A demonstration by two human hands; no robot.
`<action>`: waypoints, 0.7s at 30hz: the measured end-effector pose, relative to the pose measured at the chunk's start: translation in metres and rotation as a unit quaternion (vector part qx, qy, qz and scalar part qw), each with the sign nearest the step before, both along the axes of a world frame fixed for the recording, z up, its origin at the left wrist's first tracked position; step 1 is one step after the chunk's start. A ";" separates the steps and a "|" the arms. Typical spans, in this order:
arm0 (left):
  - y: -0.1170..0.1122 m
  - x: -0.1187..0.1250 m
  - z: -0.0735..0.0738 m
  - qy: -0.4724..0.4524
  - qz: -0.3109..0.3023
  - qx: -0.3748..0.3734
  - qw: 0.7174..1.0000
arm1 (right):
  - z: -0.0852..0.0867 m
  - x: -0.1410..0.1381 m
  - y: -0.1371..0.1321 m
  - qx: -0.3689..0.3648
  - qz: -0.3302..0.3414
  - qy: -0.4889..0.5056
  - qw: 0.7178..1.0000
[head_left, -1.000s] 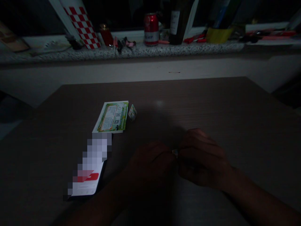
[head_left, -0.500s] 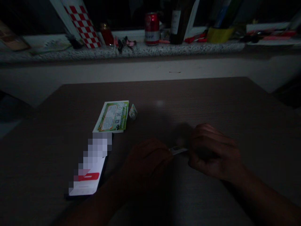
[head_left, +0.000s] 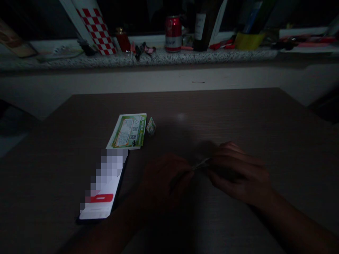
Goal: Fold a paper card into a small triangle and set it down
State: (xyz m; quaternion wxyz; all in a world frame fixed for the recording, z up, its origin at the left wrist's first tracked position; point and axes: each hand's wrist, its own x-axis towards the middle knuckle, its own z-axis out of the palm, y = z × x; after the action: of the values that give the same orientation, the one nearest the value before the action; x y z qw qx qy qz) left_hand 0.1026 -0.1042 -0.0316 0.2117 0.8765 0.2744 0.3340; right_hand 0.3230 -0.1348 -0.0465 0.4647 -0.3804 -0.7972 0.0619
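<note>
The scene is very dark. My left hand [head_left: 165, 180] and my right hand [head_left: 239, 174] meet over the near middle of a brown table [head_left: 238, 113]. Between their fingertips they pinch a small pale strip of paper [head_left: 200, 164], each hand at one end. A green and white printed paper stack [head_left: 128, 131] lies flat to the upper left of my hands, with a tiny folded paper piece [head_left: 150, 126] just beside its right edge. A lit phone [head_left: 104, 188] lies on the table left of my left hand.
Beyond the table runs a speckled stone sill [head_left: 159, 56] holding a red can [head_left: 173, 29], a dark bottle [head_left: 202, 24], a small red jar [head_left: 123, 38], a red-checked box [head_left: 96, 26] and assorted clutter.
My hands drew apart from a tight huddle, showing the pale strip stretched between them. Since then the right hand has shifted slightly back toward the left and the strip has tilted.
</note>
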 end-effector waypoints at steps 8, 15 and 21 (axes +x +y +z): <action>-0.001 0.004 -0.006 0.023 -0.031 -0.026 0.999 | -0.008 -0.008 -0.001 0.007 0.024 -0.023 0.999; 0.002 0.000 -0.010 0.091 -0.058 0.087 0.990 | -0.012 -0.004 -0.002 0.008 0.042 -0.098 0.994; 0.012 -0.002 -0.008 0.064 -0.060 0.150 0.985 | -0.016 -0.001 0.000 0.025 0.047 -0.116 0.992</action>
State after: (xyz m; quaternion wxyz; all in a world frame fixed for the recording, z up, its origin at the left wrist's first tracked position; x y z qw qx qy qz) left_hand 0.1008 -0.0926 -0.0393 0.0795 0.9329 0.1807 0.3013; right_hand 0.3218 -0.1349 -0.0624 0.3755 -0.3353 -0.8638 0.0191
